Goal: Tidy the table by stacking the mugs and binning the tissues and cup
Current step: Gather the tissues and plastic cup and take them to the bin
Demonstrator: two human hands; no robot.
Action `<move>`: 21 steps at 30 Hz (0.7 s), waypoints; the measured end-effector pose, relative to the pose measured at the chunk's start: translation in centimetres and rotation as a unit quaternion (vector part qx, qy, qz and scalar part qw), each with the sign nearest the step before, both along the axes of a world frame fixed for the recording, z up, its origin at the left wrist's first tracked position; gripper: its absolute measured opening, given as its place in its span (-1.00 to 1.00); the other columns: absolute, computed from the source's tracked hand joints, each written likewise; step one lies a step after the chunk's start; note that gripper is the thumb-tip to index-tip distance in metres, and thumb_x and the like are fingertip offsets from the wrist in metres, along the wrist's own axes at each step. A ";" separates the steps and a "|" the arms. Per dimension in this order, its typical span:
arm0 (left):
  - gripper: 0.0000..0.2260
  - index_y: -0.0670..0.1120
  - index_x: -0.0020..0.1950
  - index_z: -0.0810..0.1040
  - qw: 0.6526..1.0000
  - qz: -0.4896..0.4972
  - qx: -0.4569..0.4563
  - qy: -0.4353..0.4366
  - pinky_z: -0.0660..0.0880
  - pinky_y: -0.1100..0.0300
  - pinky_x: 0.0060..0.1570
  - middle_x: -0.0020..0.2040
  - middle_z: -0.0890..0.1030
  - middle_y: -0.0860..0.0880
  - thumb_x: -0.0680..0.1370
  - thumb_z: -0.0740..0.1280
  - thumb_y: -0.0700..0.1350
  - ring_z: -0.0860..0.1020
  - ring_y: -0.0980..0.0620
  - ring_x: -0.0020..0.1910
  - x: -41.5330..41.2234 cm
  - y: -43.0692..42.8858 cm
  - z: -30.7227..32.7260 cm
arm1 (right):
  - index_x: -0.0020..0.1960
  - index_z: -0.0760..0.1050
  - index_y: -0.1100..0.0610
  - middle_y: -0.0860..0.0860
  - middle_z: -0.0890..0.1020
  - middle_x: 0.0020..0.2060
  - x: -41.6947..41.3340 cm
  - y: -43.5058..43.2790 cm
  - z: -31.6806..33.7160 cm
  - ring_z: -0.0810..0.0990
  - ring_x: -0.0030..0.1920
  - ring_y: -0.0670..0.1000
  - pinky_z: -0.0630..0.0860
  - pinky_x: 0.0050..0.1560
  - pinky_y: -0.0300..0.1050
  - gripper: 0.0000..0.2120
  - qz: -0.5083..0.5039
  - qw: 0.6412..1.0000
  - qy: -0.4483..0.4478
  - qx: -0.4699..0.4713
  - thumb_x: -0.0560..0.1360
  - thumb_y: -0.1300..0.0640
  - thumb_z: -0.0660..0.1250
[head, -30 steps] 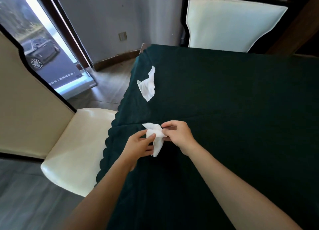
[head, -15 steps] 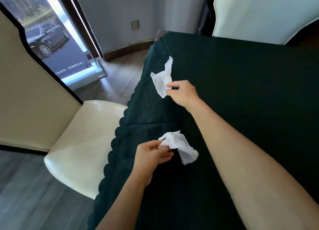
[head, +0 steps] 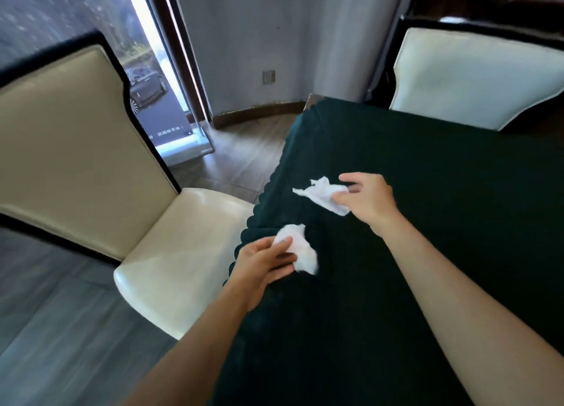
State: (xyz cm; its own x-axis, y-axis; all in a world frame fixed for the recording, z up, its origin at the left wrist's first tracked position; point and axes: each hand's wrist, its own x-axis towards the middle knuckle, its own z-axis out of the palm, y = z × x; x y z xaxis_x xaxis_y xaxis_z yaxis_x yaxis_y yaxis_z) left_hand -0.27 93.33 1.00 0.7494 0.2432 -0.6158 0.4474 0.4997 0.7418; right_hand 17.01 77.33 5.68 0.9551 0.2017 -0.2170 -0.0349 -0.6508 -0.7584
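Dark green cloth covers the desk (head: pixel 427 222), which fills the right half of the frame, with a cream chair (head: pixel 171 253) drawn up at its left edge and another at the upper right. No mugs, cup or bin show in this view.

Both tissues are thin, crumpled paper: nearly weightless, soft, easy to tear, and they should squash into a small wad under any pinch, so a light grip anywhere on the bunched part ought to do.

Just right of centre, the right hand (head: pixel 369 201) has its thumb and fingers (head: pixel 351 178) closing on one end of the flatter tissue (head: pixel 320 193), whose free end trails to the left over the cloth; whether it is lifted clear I cannot tell.

Lower down, near the cloth's scalloped edge, the left hand (head: pixel 262 262) has its fingers curled around the balled tissue (head: pixel 300 250), most of which bulges out to the right of them.
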 end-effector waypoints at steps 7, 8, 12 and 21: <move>-0.87 -0.09 -0.04 0.72 0.993 -0.038 0.037 -0.110 0.55 -0.04 0.26 -0.07 0.78 0.00 0.64 0.39 -0.13 0.67 0.00 0.08 -4.0 -0.5 10.7 | 0.05 0.76 -0.03 -0.11 0.75 0.05 -10.5 -2.6 11.6 0.69 0.07 -0.03 0.58 0.02 -0.20 -0.74 0.216 0.958 0.007 -0.190 0.52 0.15 0.31; -0.85 -0.08 -0.08 0.73 0.989 -0.057 0.045 -0.127 0.52 -0.07 0.30 -0.06 0.78 -0.01 0.64 0.39 -0.14 0.67 0.00 0.09 -5.2 -0.8 12.4 | 0.07 0.75 -0.05 -0.11 0.74 0.08 -12.4 -2.9 13.4 0.68 0.09 -0.03 0.60 0.09 -0.15 -0.73 0.229 0.950 0.005 -0.210 0.53 0.14 0.30; -0.81 -0.10 -0.05 0.77 0.965 -0.169 0.052 -0.194 0.57 -0.11 0.32 0.09 0.76 -0.14 0.65 0.37 -0.12 0.68 -0.16 0.18 -10.8 -2.0 17.8 | -0.03 0.74 -0.06 -0.13 0.72 -0.12 -20.8 -4.3 19.1 0.67 -0.09 -0.08 0.66 -0.03 -0.08 -0.82 0.210 0.966 -0.032 -0.150 0.53 0.08 0.36; -0.76 -0.23 0.13 0.71 0.903 -0.319 -0.037 -0.284 0.61 -0.10 0.18 0.16 0.72 -0.28 0.56 0.43 -0.10 0.70 -0.18 0.08 -21.4 -9.8 23.8 | -0.02 0.75 -0.06 -0.22 0.73 -0.20 -39.8 -11.2 23.4 0.70 -0.13 -0.18 0.67 -0.07 -0.17 -0.89 -0.079 0.980 -0.153 0.101 0.56 0.07 0.44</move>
State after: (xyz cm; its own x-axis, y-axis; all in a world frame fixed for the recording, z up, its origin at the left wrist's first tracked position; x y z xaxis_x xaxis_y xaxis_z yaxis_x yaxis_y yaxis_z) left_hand -21.67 83.57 24.79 0.9225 -0.3763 -0.0855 0.2202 0.3314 0.9174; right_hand -22.76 66.10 29.08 0.9920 0.0557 0.1137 0.1264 -0.4909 -0.8620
